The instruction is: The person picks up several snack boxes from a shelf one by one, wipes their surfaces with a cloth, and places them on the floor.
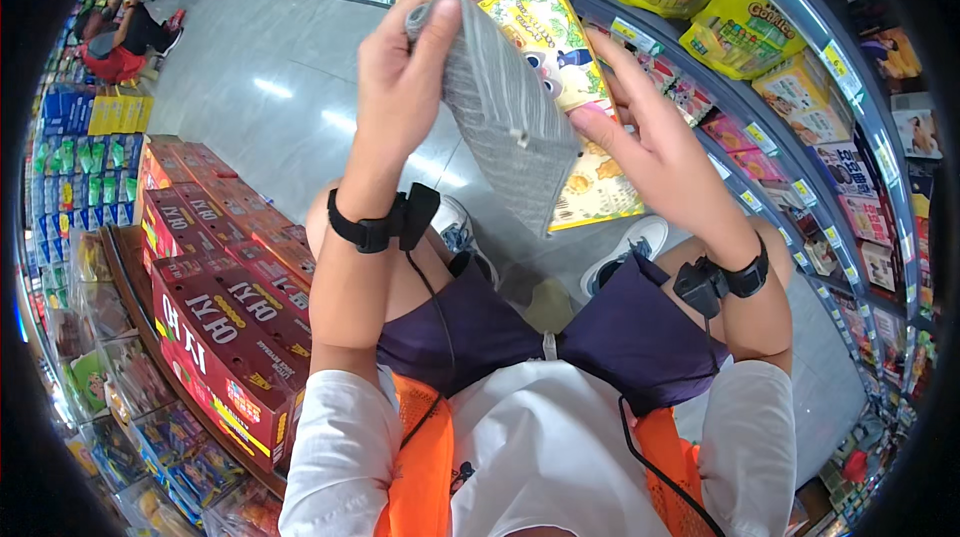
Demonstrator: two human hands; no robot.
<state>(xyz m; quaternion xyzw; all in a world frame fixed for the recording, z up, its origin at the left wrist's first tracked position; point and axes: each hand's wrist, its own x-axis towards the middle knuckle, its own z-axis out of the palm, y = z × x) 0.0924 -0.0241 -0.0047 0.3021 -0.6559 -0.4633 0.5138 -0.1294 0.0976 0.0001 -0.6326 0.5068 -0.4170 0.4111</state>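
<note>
A grey striped cloth [510, 109] hangs from my left hand [409, 57], its upper edge pinched between thumb and fingers. My right hand [645, 132] grips the right side of a yellow printed box [551, 27] that shows cartoon animals and snack pictures. The cloth lies across the box's left part and hides it, drooping below to a loose corner. Both hands are up in front of me, above the floor between my knees.
Shelves of packaged snacks [802, 109] with price tags curve along the right. Yellow snack bags [742, 34] stand on an upper shelf. Stacked red drink cartons [225, 327] are close on my left. Farther off at upper left, a person [120, 42] is low down beside the shelves.
</note>
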